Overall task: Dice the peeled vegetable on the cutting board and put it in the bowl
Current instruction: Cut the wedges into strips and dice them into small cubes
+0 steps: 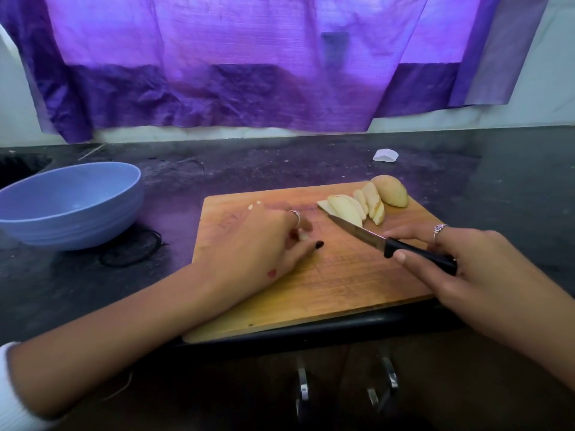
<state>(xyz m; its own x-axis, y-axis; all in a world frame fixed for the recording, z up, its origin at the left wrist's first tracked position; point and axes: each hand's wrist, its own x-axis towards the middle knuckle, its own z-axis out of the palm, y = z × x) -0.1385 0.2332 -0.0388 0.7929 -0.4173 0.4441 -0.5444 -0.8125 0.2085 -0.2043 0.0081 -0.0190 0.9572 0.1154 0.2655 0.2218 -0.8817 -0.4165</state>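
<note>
A wooden cutting board (pixel 336 281) lies at the counter's front edge. At its far right corner sit several pale slices of peeled vegetable (pixel 357 206) and an uncut end piece (pixel 390 191). My right hand (pixel 479 269) grips a black-handled knife (pixel 395 244), with the blade tip pointing at the slices. My left hand (pixel 264 241) rests curled on the board's left part, and a small pale piece of vegetable shows under its fingers (pixel 302 236). Two tiny bits (pixel 254 204) lie near the board's far left edge. The blue bowl (pixel 71 206) stands left of the board and looks empty.
The dark counter (pixel 249 163) runs back to a wall with a purple curtain (pixel 249 73). A sink opening (pixel 18 166) is at far left, behind the bowl. A small white scrap (pixel 385 155) lies behind the board. Cabinet handles (pixel 301 387) hang below the counter edge.
</note>
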